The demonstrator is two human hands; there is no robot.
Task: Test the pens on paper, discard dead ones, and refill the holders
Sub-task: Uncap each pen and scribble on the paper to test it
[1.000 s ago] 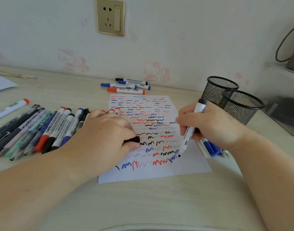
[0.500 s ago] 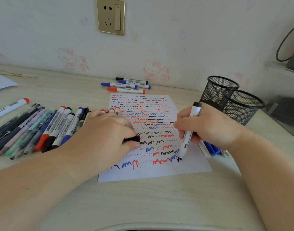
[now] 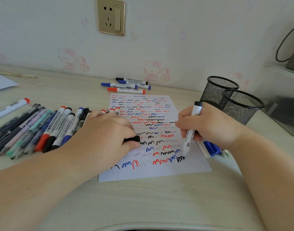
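A white sheet of paper (image 3: 189, 167) full of red, blue and black squiggles lies in the middle of the desk. My right hand (image 3: 209, 125) grips a white marker (image 3: 191, 130) with a black end, tip down on the paper's lower right, beside a fresh black squiggle. My left hand (image 3: 106, 135) rests on the paper's left part and pinches a black cap (image 3: 132, 139). Two black mesh holders (image 3: 242, 105) stand at the right, nothing visible inside. Several pens and markers (image 3: 34, 127) lie in a row at the left. Blue markers (image 3: 211, 147) lie under my right hand.
Several capped markers (image 3: 126, 85) lie beyond the paper near the wall. A clear box (image 3: 284, 105) stands at the far right. Another sheet's corner (image 3: 1, 82) shows at the far left. A wall socket (image 3: 111, 15) is above.
My right hand has drawn a new black squiggle at the end of the bottom row, the marker tip moving slightly right. My left hand keeps still with the cap.
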